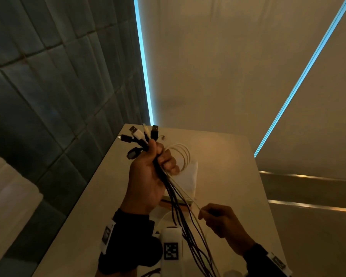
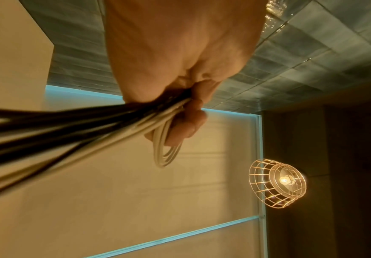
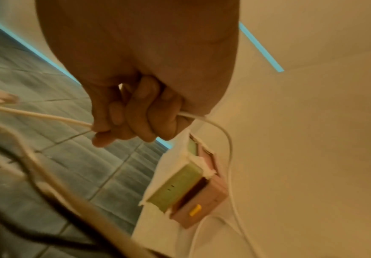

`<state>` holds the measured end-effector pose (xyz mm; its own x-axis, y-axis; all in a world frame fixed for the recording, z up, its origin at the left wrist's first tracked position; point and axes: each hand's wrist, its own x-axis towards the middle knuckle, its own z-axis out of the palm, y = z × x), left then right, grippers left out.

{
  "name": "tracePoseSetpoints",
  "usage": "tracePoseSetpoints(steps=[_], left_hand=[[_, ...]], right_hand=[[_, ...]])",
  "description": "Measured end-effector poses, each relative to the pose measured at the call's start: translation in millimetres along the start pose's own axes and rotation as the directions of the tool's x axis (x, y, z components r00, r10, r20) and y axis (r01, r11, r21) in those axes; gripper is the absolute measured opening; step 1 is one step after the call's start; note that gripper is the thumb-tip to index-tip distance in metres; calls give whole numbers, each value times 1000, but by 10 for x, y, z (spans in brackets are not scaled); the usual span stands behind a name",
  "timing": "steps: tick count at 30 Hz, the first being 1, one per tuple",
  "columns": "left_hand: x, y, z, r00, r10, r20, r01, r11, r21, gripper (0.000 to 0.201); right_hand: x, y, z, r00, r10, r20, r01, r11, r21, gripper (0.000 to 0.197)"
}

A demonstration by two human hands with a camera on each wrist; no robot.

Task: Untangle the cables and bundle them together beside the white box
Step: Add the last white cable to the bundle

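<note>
Cables (image 1: pixel 164 172) are clenched near their plugs in the raised left hand (image 1: pixel 148 176), above the white box (image 1: pixel 188 176); one white cable (image 1: pixel 188 194) is pinched in the right hand (image 1: pixel 220 220). Untangling appears underway; next, that strand should be drawn free.

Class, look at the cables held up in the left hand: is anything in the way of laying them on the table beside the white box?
Nothing visible blocks it. The left hand grips the cables above the white box; the table to its right looks bare. The right hand pinches a white cable.
</note>
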<state>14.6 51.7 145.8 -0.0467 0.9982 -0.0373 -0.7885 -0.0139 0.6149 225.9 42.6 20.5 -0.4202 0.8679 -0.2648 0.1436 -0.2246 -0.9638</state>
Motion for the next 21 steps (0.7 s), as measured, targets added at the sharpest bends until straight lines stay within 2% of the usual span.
tracePoseSetpoints(steps=[4, 12, 17, 19, 21], left_hand=[[-16, -41, -7, 999, 4, 49, -4, 1000, 6, 35], [-42, 68, -89, 997, 77, -5, -76, 994, 74, 35], [-28, 17, -85, 991, 92, -99, -70, 975, 210, 34], [-14, -11, -50, 985, 92, -143, -50, 961, 273, 33], [-11, -60, -3, 979, 94, -183, -30, 945, 325, 33]], right_hand=[[36, 260, -89, 997, 58, -48, -61, 996, -64, 28], [67, 859, -440, 982, 132, -133, -154, 973, -175, 31], [183, 920, -601, 927, 189, -324, -281, 922, -266, 30], [252, 659, -574, 903, 134, -407, -226, 956, -186, 24], [262, 205, -487, 909, 30, -416, -36, 999, -8, 16]])
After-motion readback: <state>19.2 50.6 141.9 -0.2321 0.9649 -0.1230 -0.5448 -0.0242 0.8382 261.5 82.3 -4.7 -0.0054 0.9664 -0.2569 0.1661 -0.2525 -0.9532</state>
